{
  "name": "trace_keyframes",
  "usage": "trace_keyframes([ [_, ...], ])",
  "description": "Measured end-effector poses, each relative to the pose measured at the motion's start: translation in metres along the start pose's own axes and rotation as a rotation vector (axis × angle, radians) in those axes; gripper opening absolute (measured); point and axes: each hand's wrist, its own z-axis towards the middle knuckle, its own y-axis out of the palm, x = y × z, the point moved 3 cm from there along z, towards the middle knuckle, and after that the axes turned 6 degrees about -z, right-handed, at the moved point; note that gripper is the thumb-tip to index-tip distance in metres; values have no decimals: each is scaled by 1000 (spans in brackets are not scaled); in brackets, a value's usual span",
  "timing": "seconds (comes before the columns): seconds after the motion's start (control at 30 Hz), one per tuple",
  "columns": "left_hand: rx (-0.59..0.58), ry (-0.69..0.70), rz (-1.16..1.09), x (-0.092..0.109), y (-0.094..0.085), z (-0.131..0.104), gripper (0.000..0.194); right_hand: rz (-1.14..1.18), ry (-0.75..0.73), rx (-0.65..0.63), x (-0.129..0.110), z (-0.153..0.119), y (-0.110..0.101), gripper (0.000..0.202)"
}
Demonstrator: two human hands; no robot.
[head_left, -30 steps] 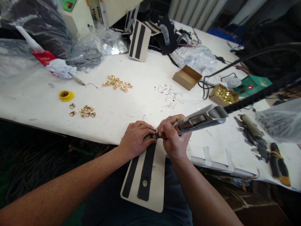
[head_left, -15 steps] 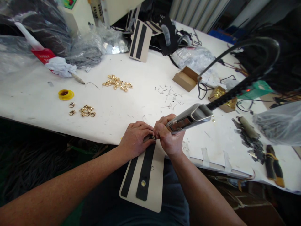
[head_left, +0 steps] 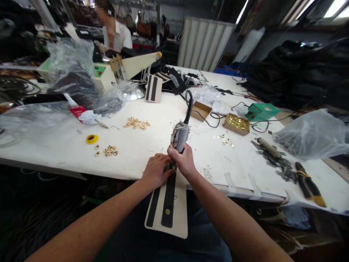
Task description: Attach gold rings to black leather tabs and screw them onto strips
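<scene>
My right hand [head_left: 184,160] is wrapped round a grey corded power tool [head_left: 181,135], which looks like an electric screwdriver and stands nearly upright, its ribbed cable rising from the top. Its working tip is hidden behind my fingers. My left hand [head_left: 156,168] pinches the upper end of a black strap [head_left: 170,194], close to a small metal fitting [head_left: 173,166]. That strap lies on a beige panel [head_left: 180,214] with a second black strip [head_left: 153,211] along its left side. A round brass-coloured fitting [head_left: 167,211] sits near the strap's lower end. The panel slopes from the table edge over my lap.
Gold hardware [head_left: 136,123] lies in piles, with more pieces [head_left: 110,150] nearer me. Beside a yellow tape roll [head_left: 92,139] is a red bottle [head_left: 77,111]. Pliers [head_left: 308,183] and an open box of gold pieces [head_left: 236,123] are right. A co-worker [head_left: 120,34] sits beyond.
My view has lifted, bringing the room and the co-worker into sight. The power tool has swung from leaning right to nearly upright. My left hand stays on the strap's upper end.
</scene>
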Motion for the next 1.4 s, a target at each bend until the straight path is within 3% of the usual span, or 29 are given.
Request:
trace_keyframes([
  [0.17, -9, -13, 38, 6, -6, 4, 48, -77, -17, 102, -19, 1, -32, 54],
  [0.27, -12, -41, 46, 9, -10, 11, 54, -508, -10, 87, -19, 2, -65, 48],
  [0.37, -16, -58, 24, 14, -15, 16, 55, -1008, 98, -27, 1, 2, -97, 38],
  [0.47, -23, -63, -36, 22, -19, 15, 46, -1184, 163, -56, 19, -2, -118, 31],
  [0.53, -24, -58, -82, 30, -21, 9, 43, -1186, 134, 2, 19, -10, -124, 36],
  [0.63, -15, -57, -140, 46, -26, -6, 46, -989, -10, 29, 3, -31, -117, 49],
  [0.7, 1, -50, -200, 58, -30, -17, 47, -685, -44, -171, -7, -49, -104, 53],
  [0.77, 36, -41, -282, 69, -40, -28, 44, -420, -8, -388, -17, -68, -88, 41],
  [0.8, 72, -43, -328, 73, -46, -34, 42, -350, -5, -428, -22, -75, -83, 31],
  [0.9, 342, -136, -426, 82, -74, -63, 38, -328, -156, -310, -50, -88, -78, 12],
  [0.97, 588, -261, -479, 85, -90, -94, 35, -358, -367, -214, -77, -96, -78, 9],
  [1.0, 648, -319, -561, 87, -93, -110, 31, -382, -488, -171, -92, -101, -78, 12],
  [1.03, 579, -357, -688, 89, -91, -123, 33, -408, -607, -135, -106, -106, -78, 17],
  [1.1, 263, -434, -1036, 97, -77, -142, 61, -464, -809, -92, -125, -119, -74, 26],
  [1.17, 61, -570, -1402, 104, -63, -151, 86, -505, -922, -105, -129, -131, -66, 30],
  [1.23, 58, -653, -1635, 108, -57, -148, 90, -532, -963, -142, -119, -141, -56, 26],
  [1.4, 268, -826, -1632, 103, -51, -130, 43, -563, -823, -188, -80, -154, -45, 22],
])
